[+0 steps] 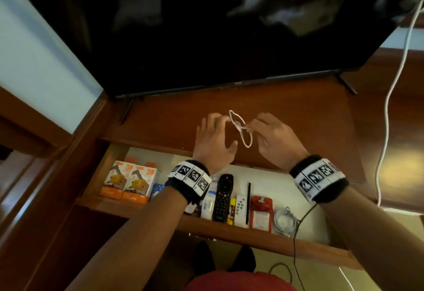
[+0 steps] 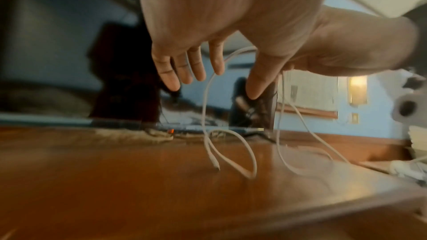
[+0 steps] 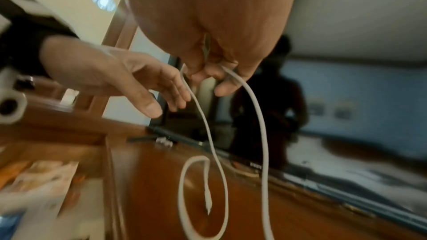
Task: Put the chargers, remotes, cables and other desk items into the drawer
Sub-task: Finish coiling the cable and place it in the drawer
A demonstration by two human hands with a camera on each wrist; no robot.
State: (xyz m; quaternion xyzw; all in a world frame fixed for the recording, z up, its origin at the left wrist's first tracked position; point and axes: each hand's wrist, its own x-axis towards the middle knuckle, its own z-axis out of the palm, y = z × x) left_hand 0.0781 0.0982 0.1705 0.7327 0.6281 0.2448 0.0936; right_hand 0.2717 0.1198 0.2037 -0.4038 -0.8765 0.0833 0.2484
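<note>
White charging cable being held above the wooden worktop, just in front of the television, so that its slack hangs free for folding into loops. Right hand pinching the cable between thumb and curled fingers, carrying the weight; two strands dropping from this grip, one ending in a connector dangling just above the wood. Left hand with fingers spread and nearly straight, touching the upper loop only, seemingly guiding the next fold rather than gripping. Open drawer lying near and below both hands, already holding two orange boxes at left, a black remote, a white remote, a red card holder and a coiled white cable at right. Bundling probably intended to keep the cable compact in the drawer.
</note>
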